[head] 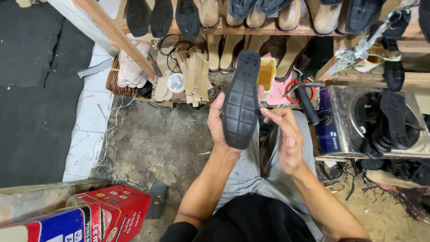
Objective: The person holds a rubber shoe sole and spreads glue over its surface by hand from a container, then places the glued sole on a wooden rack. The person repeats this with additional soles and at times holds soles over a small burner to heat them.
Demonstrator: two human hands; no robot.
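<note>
Nearest, at seven o'clock, red boxes (121,208) sit on the floor. Dead centre, the left hand (218,123) grips a black sole (241,101) from behind, tread up, tilted for a clear look. At three o'clock of it, the right hand's (286,139) fingers pinch its edge. Beyond, at twelve, a wooden shelf (268,30) lines up more shoes.

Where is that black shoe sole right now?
In the head view the black shoe sole stands near centre, tread toward the camera, held up in the left hand, with the right hand at its right edge.
</note>
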